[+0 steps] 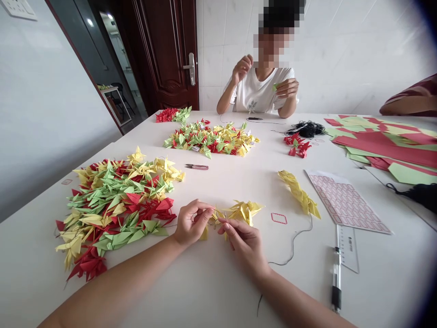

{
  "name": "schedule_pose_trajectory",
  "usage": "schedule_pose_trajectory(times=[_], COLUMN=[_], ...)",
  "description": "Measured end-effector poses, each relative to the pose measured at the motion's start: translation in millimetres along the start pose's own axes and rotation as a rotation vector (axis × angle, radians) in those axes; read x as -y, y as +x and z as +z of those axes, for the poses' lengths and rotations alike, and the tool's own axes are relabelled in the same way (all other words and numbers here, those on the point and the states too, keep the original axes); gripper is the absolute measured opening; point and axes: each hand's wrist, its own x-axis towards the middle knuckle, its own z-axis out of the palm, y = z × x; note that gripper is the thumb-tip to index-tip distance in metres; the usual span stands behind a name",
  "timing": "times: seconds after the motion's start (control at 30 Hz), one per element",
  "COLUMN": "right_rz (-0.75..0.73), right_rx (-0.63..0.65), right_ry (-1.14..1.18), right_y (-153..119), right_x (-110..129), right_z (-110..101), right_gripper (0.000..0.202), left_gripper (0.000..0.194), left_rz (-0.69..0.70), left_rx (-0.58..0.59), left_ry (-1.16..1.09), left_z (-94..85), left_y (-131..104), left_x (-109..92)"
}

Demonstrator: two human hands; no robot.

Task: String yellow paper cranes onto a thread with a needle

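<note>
My left hand [193,222] is closed, thumb and forefinger pinching the tip of a small yellow folded paper crane. Close beside it, my right hand [245,245] is also closed, its fingertips pinched on what looks like a thin needle. Just behind my fingers lie more yellow paper cranes [246,211], partly hidden by the right hand. To the right is a row of yellow cranes [297,191] with dark thread [292,249] running from its near end toward my right forearm. A large pile of red, green and yellow cranes [118,207] spreads left of my hands.
Thread snips [197,166] lie beyond my hands, before another crane pile [210,139]. Across the table a person [264,89] holds green paper. On the right are a label sheet [346,198], ruler [348,248], pen [336,278], black thread [309,129] and coloured paper [392,143].
</note>
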Motion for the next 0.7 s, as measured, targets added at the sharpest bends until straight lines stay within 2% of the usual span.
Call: schedule_pose_trajectory(times=[0.13,0.7], right_rz=[0.038,0.008], right_rx=[0.014,0.044], right_ry=[0.018,0.041], right_y=[-0.7,0.2], right_x=[-0.4,-3.9], right_z=[0.0,0.9], right_gripper=[0.034,0.03], left_gripper=[0.011,0.013], left_rz=[0.003,0.017], left_rx=[0.005,0.004], left_ry=[0.014,0.036], left_z=[-0.2,-0.5], left_y=[0.8,0.1], left_x=[-0.5,-1.3])
